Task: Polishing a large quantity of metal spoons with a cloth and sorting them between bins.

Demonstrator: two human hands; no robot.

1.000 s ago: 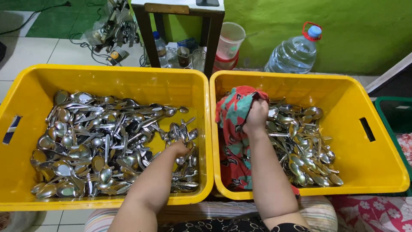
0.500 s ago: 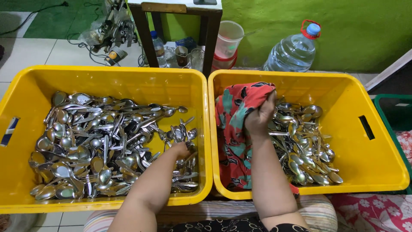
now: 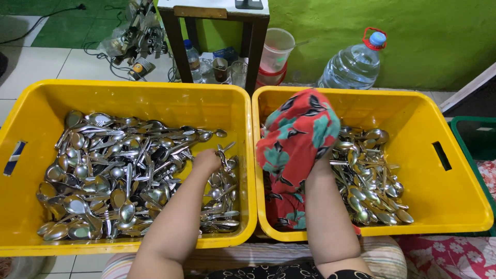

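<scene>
Head view: the left hand [image 3: 206, 160] reaches into the left yellow plastic crate [image 3: 129, 95], its grip closing on a shiny metal spoon [image 3: 223, 155] atop a tangled heap of steel cutlery [image 3: 113, 175]. The right hand [image 3: 323, 163] sits draped under a soft red floral cloth [image 3: 294, 139] in the right crate [image 3: 444, 201]; whether its grip is closed cannot be told.

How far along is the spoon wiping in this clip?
Looks early. Done: a smaller pile lies in the right bin. In hand: the left hand grips cutlery in the left bin; the right hand is draped by the cloth. Left: the larger pile.
</scene>
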